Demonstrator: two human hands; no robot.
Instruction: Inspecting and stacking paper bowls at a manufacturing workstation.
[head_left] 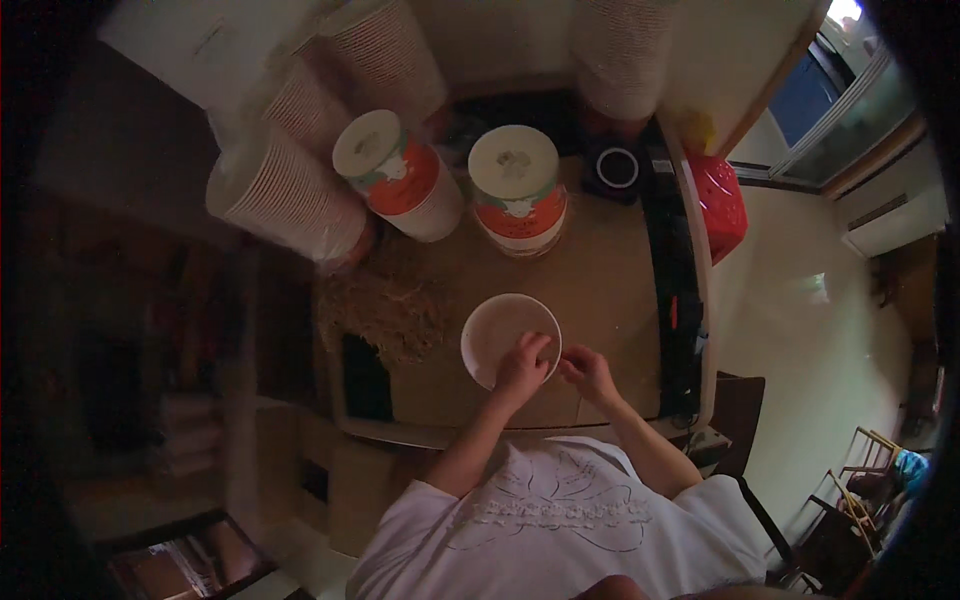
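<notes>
A round white paper tub (487, 340) stands near the front of the brown work surface, its open mouth facing up. My left hand (524, 366) reaches over its near rim, fingers bent together inside by the right wall. Just outside the right rim, my right hand (590, 374) has its fingertips pinched close to the tub's edge. What either hand grips is too small and dim to make out. Left of the tub lies a tangled heap of tan, string-like strands (395, 310).
Two stacks of printed tubs, a left one (405, 190) and a middle one (517, 195), stand behind. Tall nested white tubs (285, 195) line the back left. A dark device with a round ring (615, 168) sits back right, near a red plastic container (718, 205).
</notes>
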